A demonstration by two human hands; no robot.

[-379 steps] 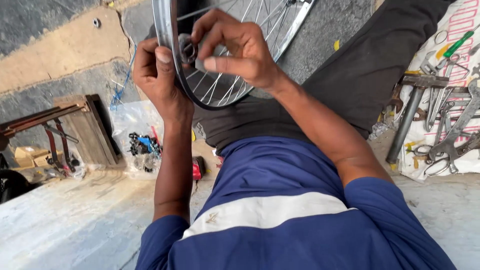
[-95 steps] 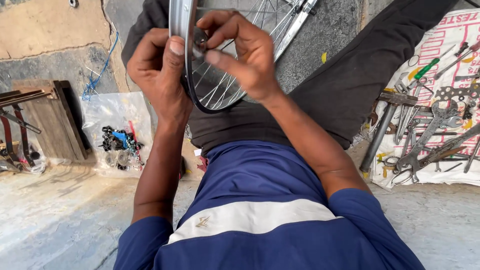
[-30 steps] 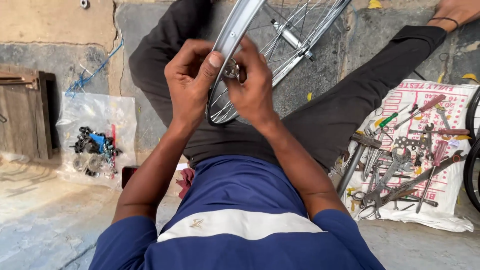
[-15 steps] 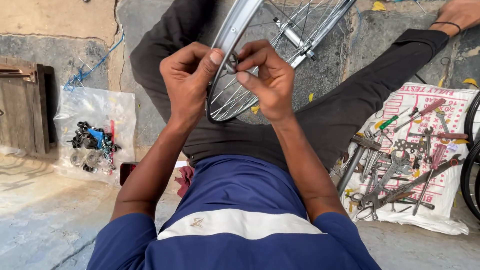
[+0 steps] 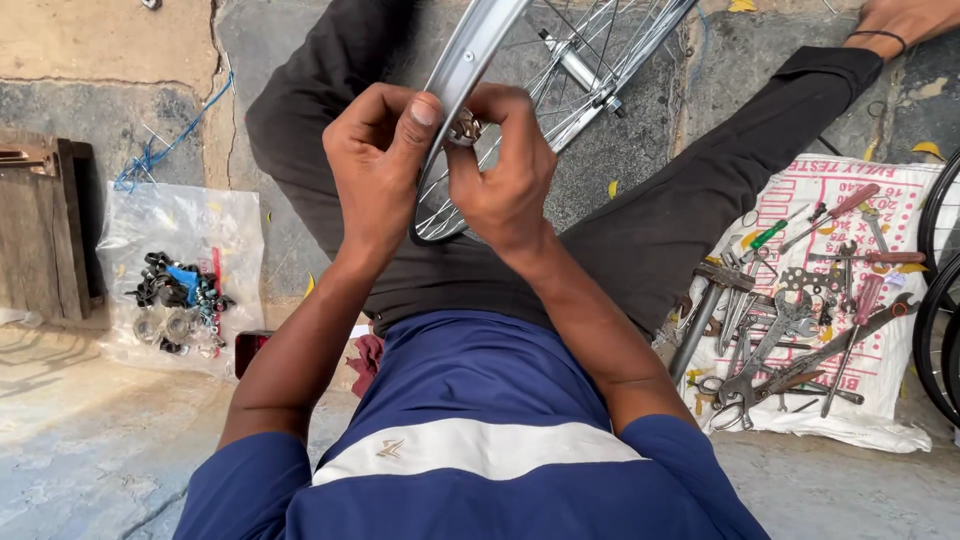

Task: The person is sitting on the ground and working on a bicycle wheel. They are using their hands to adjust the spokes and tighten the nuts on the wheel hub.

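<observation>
So here both hands sit on a bare bicycle wheel [image 5: 560,90] propped over the lap, between the legs in dark trousers. The left hand [image 5: 375,165] wraps the silver rim [image 5: 470,60] with the thumb pressed on its outer face, clenched on it. The right hand [image 5: 505,175] pinches a small metal tool or fitting [image 5: 463,127] right at the rim's inner edge; it's too small to say exactly what it is, but the fingers [image 5: 500,105] are closed tight on it.

Handling-wise, my read: the rim looks like thin polished metal, so stiff around the hoop but light, and a bit slippery where it's shiny. The spokes [image 5: 590,40] look thin and springy, so I wouldn't grab there, they'd flex and dig into the skin. Best hold seems to be what's shown, a palm around the rim, or the hub [image 5: 575,70] in the middle if you need to carry it. With no tyre on, the wheel probably wants to roll or twist off the lap unless one hand keeps it steady.

On the floor to the right is a printed sack [image 5: 890,370] covered in wrenches, pliers and screwdrivers [image 5: 790,340]. On the left, a clear plastic bag [image 5: 180,290] with small dark parts, next to a wooden crate [image 5: 45,240].
</observation>
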